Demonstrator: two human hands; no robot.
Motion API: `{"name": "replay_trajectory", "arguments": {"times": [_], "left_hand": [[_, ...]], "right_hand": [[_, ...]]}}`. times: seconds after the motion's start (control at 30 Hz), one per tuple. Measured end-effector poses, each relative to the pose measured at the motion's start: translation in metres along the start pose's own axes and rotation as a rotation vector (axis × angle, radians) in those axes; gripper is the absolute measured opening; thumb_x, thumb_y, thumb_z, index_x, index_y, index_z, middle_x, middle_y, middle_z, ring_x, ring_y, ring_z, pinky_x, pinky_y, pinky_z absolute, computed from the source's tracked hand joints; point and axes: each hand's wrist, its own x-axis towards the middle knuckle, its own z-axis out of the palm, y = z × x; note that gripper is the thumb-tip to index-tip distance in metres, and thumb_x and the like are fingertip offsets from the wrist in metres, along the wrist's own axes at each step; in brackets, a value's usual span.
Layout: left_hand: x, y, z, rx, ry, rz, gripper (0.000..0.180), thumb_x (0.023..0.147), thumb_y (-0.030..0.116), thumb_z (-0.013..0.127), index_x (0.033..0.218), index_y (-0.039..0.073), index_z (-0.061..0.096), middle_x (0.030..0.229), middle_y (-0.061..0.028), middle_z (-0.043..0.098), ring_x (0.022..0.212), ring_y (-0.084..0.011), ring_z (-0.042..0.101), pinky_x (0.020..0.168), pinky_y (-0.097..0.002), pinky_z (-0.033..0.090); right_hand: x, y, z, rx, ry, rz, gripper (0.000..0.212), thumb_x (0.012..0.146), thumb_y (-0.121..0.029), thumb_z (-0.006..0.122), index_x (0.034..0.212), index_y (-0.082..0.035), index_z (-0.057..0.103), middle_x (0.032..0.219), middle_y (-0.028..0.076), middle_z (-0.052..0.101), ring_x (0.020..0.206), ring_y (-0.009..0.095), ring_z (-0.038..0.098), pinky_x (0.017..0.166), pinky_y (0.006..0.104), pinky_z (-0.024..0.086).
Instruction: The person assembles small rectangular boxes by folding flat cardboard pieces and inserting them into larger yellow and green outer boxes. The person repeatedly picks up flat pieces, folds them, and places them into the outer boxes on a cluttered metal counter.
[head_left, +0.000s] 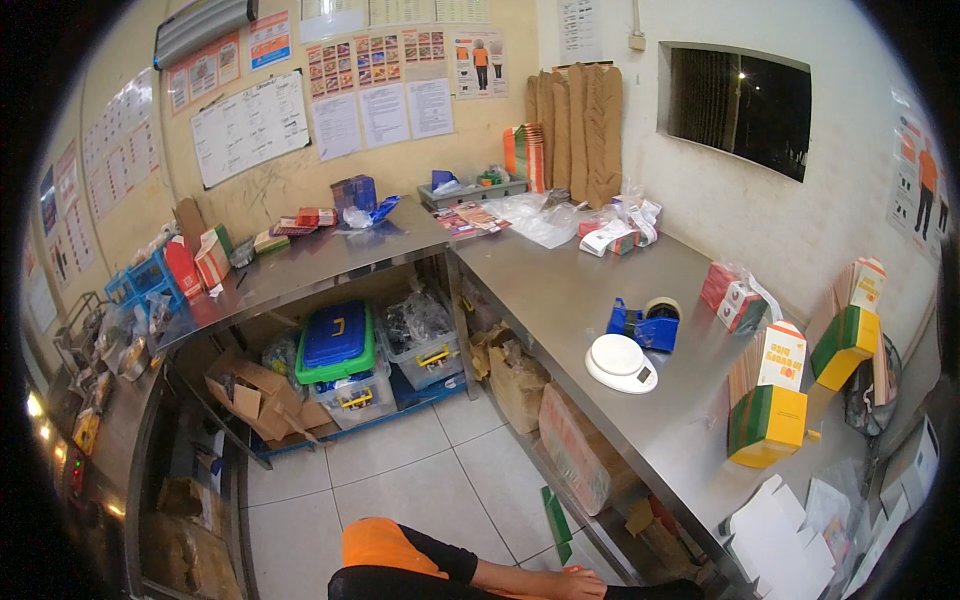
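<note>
**Hands low at bottom edge, bench untouched**

Hands barely enter view. One bare hand (578,583) lies at the bottom centre of the frame, at the end of a black sleeve with an orange cuff (385,545); whether it is the left or right, and whether it is open or closed, I cannot tell. The other hand is not visible. Nearest things: a green strip (556,523) leaning at the foot of the steel bench (560,290), and the tiled floor (400,480).

On the bench, right of centre: white kitchen scale (620,362), blue tape dispenser (643,323) touching it behind. Stacks of flat yellow-and-green cartons (768,420) stand upright near the front edge, lower right.

Risk, judged: the carton stacks look tall and narrow; a knock to the bench edge could tip them over.

Hidden: fingers cut off by the frame; shelf contents beneath the bench shadowed; right rim of frame is dark.
</note>
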Motion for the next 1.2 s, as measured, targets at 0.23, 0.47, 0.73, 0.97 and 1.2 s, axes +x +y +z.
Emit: {"name": "replay_trajectory", "arguments": {"times": [0.23, 0.47, 0.73, 0.97, 1.2], "left_hand": [[0.009, 0.008, -0.003, -0.174, 0.105, -0.021, 0.012, 0.085, 0.024, 0.063, 0.086, 0.012, 0.064, 0.095, -0.0064, 0.059, 0.079, -0.0240, 0.058, 0.066, -0.0367, 0.044], [-0.002, 0.018, -0.016, -0.361, 0.154, -0.077, 0.013, 0.085, 0.023, 0.065, 0.087, 0.011, 0.065, 0.096, -0.0073, 0.059, 0.080, -0.0239, 0.058, 0.066, -0.0359, 0.045], [-0.006, 0.017, -0.013, -0.428, 0.131, -0.053, 0.015, 0.084, 0.023, 0.067, 0.088, 0.009, 0.065, 0.097, -0.0083, 0.059, 0.081, -0.0237, 0.058, 0.067, -0.0349, 0.045], [-0.004, 0.011, -0.014, -0.602, 0.132, -0.082, 0.017, 0.084, 0.023, 0.068, 0.088, 0.008, 0.065, 0.097, -0.0092, 0.059, 0.082, -0.0236, 0.058, 0.067, -0.0341, 0.046], [0.007, -0.006, -0.016, -0.769, 0.098, -0.071, 0.020, 0.082, 0.023, 0.072, 0.090, 0.005, 0.065, 0.099, -0.0110, 0.059, 0.083, -0.0236, 0.058, 0.068, -0.0328, 0.047]], "right_hand": [[0.001, 0.001, 0.003, 0.018, -0.017, 0.017, 0.019, 0.093, -0.020, 0.056, 0.095, -0.002, 0.064, 0.083, 0.004, 0.064, 0.076, 0.011, 0.059, 0.072, 0.0231, 0.046], [-0.001, 0.005, 0.006, 0.053, -0.068, 0.025, 0.019, 0.093, -0.019, 0.056, 0.098, -0.002, 0.064, 0.085, 0.004, 0.064, 0.079, 0.011, 0.059, 0.073, 0.0237, 0.046], [-0.002, 0.000, 0.010, 0.011, -0.003, 0.035, 0.019, 0.092, -0.019, 0.057, 0.099, -0.002, 0.064, 0.087, 0.004, 0.064, 0.079, 0.012, 0.060, 0.072, 0.0239, 0.047], [-0.004, -0.004, 0.011, 0.003, 0.017, 0.047, 0.020, 0.092, -0.018, 0.058, 0.100, -0.002, 0.064, 0.088, 0.004, 0.065, 0.079, 0.012, 0.060, 0.071, 0.0241, 0.048], [-0.008, -0.009, 0.010, 0.000, 0.044, 0.043, 0.020, 0.091, -0.018, 0.059, 0.101, -0.002, 0.064, 0.089, 0.004, 0.065, 0.079, 0.012, 0.060, 0.070, 0.0244, 0.048]]}}
